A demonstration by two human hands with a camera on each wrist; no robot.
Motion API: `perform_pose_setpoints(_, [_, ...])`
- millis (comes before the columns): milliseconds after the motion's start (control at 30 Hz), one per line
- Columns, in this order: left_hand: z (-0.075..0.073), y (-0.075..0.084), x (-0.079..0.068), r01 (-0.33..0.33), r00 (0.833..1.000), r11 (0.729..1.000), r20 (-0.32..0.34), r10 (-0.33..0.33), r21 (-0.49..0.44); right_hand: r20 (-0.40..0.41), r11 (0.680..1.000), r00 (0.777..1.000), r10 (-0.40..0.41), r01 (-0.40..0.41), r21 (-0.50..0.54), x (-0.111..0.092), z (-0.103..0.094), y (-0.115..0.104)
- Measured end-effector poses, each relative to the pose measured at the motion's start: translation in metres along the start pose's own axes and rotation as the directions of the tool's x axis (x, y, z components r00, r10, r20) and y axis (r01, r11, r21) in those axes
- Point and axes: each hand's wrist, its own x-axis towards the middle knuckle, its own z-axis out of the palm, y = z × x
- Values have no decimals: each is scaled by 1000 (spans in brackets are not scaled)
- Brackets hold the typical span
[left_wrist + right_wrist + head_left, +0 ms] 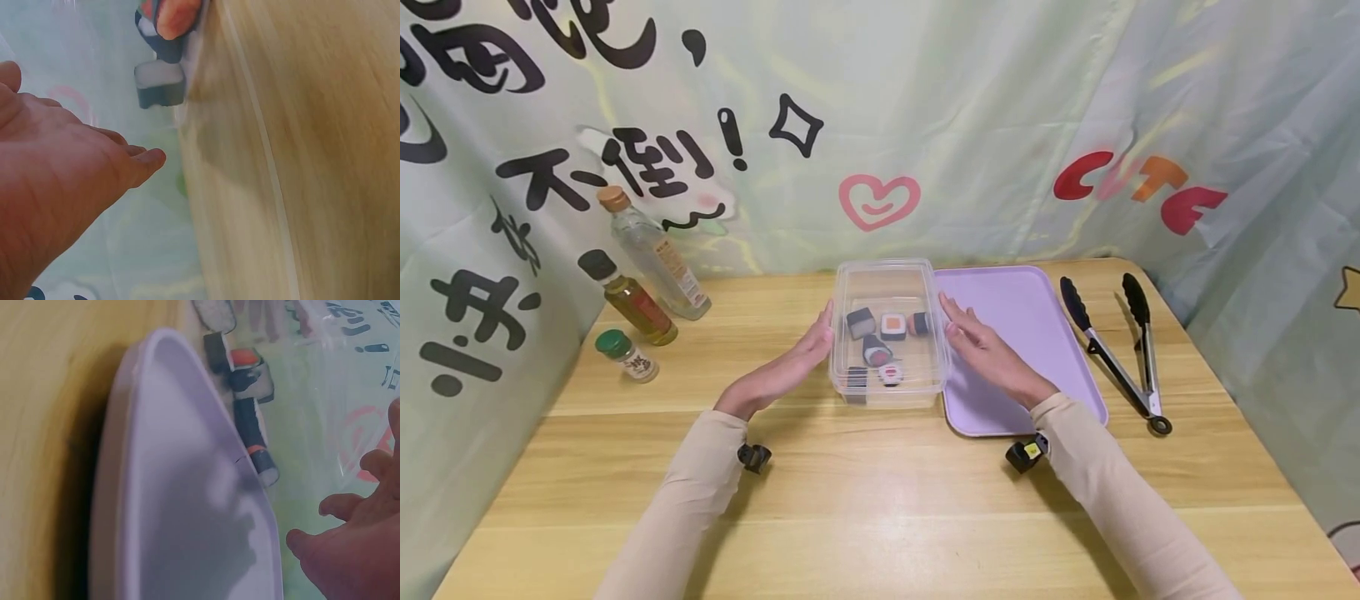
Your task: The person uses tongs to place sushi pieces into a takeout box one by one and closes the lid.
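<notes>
A clear plastic box (883, 277) with a lid stands mid-table, its left and right sides flanked by the two hands. Several toy-like sushi pieces (892, 326) with dark wraps show through it. My left hand (786, 365) is at the box's left side, fingers extended and fingertips right at the wall. On the opposite side, my right hand (996, 357) has its fingers straight along the right wall, over the tray's left part. In the left wrist view a white-topped sushi piece (160, 82) appears beyond the fingers; the right wrist view shows a sushi roll (251, 428) behind the tray rim.
A lilac tray (1011, 304) lies right of the box, with black-tipped tongs (1138, 392) spread beside it. At the left stand a tall clear bottle (662, 258), a dark-capped oil bottle (638, 304) and a green-lidded shaker (628, 357). A printed curtain (985, 125) hangs behind.
</notes>
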Motion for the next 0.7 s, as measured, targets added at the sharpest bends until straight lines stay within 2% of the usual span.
perform_pose_setpoints(200, [0,-2,2,40,999,997,-10,-40,59,7,996,999,35,-35,-81,0,0,7])
perform_pose_setpoints(433, [-2,-6,6,92,996,990,-11,-91,102,9,989,1000,24,-23,-146,2,3,14])
perform_pose_setpoints(700, [0,-5,8,115,993,979,-21,-113,169,-15,978,1000,19,-22,-206,3,5,18])
